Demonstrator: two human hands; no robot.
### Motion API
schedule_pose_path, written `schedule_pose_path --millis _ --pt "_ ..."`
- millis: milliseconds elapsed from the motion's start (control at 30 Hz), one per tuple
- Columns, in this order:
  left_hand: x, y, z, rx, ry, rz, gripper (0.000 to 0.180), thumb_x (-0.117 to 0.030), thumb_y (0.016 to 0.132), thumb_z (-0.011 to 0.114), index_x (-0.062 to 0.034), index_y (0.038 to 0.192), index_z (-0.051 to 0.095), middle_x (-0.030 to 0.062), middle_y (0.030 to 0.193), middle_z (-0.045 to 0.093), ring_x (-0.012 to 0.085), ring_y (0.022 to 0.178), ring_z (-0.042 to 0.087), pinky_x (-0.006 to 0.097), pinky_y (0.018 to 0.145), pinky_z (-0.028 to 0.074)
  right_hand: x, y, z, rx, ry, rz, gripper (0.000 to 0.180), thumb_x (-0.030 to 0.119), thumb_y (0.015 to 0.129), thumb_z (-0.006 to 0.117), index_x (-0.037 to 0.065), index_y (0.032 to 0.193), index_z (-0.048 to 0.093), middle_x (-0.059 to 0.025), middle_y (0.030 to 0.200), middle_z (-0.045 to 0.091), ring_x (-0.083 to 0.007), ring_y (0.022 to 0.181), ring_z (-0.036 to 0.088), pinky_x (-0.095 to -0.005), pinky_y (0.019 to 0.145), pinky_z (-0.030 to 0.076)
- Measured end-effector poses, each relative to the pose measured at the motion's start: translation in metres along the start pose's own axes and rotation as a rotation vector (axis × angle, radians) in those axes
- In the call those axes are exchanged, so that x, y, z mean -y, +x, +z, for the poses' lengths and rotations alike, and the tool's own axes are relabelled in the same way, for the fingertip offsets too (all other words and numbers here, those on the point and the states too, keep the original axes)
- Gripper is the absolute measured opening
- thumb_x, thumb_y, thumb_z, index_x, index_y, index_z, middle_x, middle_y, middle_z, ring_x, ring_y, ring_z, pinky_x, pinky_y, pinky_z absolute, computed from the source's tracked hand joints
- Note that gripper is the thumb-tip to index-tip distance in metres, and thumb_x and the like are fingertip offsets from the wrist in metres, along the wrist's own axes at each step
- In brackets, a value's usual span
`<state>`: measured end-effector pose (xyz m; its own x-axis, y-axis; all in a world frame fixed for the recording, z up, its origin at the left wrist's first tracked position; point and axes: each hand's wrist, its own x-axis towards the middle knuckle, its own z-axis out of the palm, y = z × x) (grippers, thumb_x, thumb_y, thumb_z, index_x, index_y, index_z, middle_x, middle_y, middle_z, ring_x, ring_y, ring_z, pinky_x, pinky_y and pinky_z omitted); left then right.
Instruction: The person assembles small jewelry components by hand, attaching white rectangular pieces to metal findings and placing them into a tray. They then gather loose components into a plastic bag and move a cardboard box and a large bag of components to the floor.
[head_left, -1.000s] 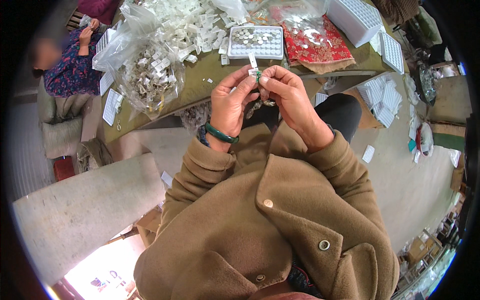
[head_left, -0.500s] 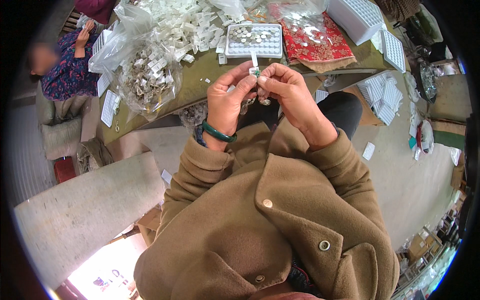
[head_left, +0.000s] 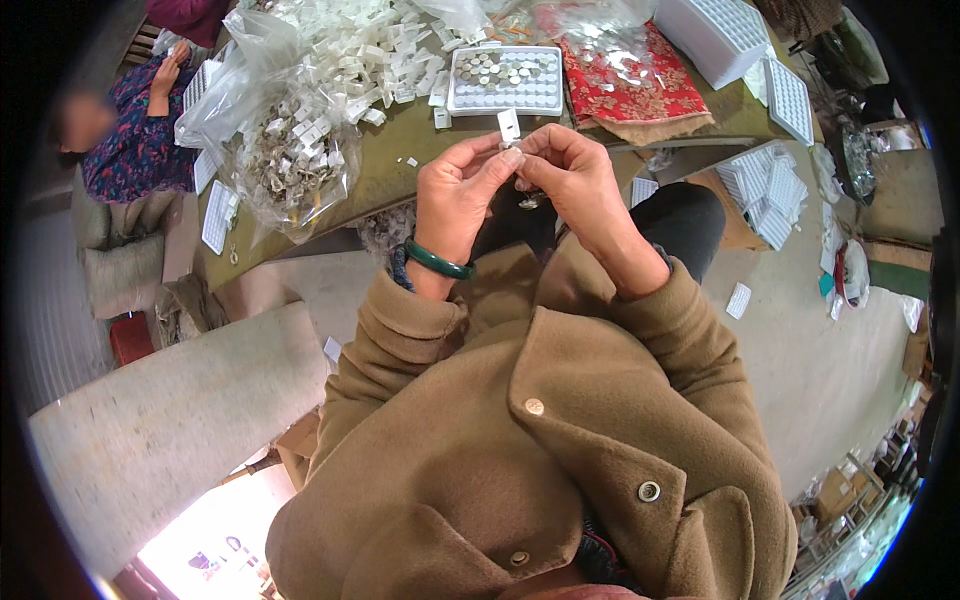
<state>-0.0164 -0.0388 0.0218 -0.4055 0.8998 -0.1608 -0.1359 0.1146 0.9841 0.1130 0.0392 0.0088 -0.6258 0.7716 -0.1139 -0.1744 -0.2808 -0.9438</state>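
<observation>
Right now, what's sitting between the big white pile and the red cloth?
The head view shows a white tray holding round discs between the pile and the red cloth.

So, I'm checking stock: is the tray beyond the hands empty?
Not empty: the tray has silvery discs in its far part; nearer cells, cannot tell.

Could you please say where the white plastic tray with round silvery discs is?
In the head view, the tray lies at upper centre on the olive-green tabletop, left of the red floral cloth.

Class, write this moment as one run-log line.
left hand, right hand: fingertips together | held: small white piece | beyond: white tray, round discs
</observation>
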Motion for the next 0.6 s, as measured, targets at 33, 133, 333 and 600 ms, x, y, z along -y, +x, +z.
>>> schedule_pose_path --millis 33,133,333,600 --pt "-0.001 0.001 -0.001 -0.022 -0.013 -0.019 0.028 -0.015 0.092 0.066 0.0014 0.114 0.065 0.0015 0.089 0.070 0.0022 0.072 0.060 0.015 0.050 0.041 0.003 -0.001 0.000 0.002 0.027 0.018 0.011 0.002 0.087 0.063 0.000 0.097 0.061 -0.0010 0.081 0.063 -0.0076 0.071 0.055 -0.0218 0.066 0.045" --pt "-0.003 0.001 -0.001 -0.073 -0.038 -0.061 0.027 -0.018 0.091 0.067 0.0001 0.110 0.067 0.0019 0.091 0.071 0.0023 0.072 0.061 0.015 0.048 0.039 0.010 -0.004 -0.001 0.024 0.109 0.049 0.019 0.004 0.086 0.063 0.001 0.104 0.060 -0.0007 0.085 0.063 -0.0071 0.075 0.055 -0.0216 0.069 0.044" --pt "-0.006 0.000 0.004 -0.120 -0.106 -0.081 0.024 -0.017 0.092 0.062 -0.0007 0.110 0.067 0.0050 0.092 0.072 0.0034 0.070 0.062 0.015 0.047 0.039 0.007 0.000 -0.001 -0.024 -0.015 -0.084 0.019 0.001 0.085 0.060 0.002 0.104 0.059 -0.0011 0.090 0.061 -0.0073 0.078 0.055 -0.0217 0.071 0.045" --pt "-0.006 0.003 -0.005 0.000 -0.555 -0.289 0.030 -0.016 0.096 0.056 -0.0028 0.123 0.058 0.0079 0.110 0.068 0.0014 0.071 0.060 0.013 0.047 0.039 -0.002 0.005 -0.006 0.030 0.527 0.130 0.010 -0.002 0.085 0.056 0.007 0.091 0.053 -0.0029 0.086 0.060 -0.0115 0.072 0.059 -0.0266 0.071 0.051"
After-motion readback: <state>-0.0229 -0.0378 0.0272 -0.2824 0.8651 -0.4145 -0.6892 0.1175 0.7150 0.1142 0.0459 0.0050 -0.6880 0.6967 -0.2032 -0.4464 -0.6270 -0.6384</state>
